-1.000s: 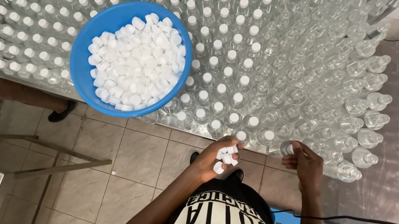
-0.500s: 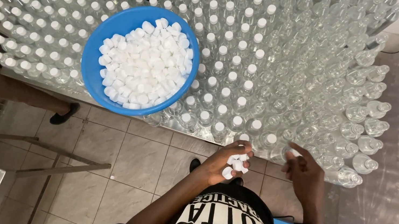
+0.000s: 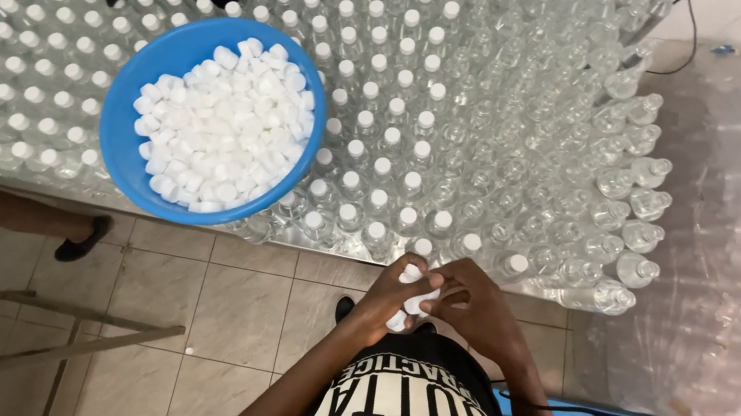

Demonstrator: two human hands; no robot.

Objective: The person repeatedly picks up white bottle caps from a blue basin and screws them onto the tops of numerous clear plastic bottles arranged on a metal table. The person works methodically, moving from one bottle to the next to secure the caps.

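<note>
The left hand (image 3: 391, 295) keeps a grip on a few white caps (image 3: 409, 304) at the counter (image 3: 738, 253) edge, and the right hand (image 3: 480, 309) pinches one out, close to the open bottles (image 3: 538, 182).

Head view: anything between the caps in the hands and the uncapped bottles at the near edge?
Nothing visible. Both hands, left and right, hold white caps just short of the front row; open bottles stand to the right.
</note>
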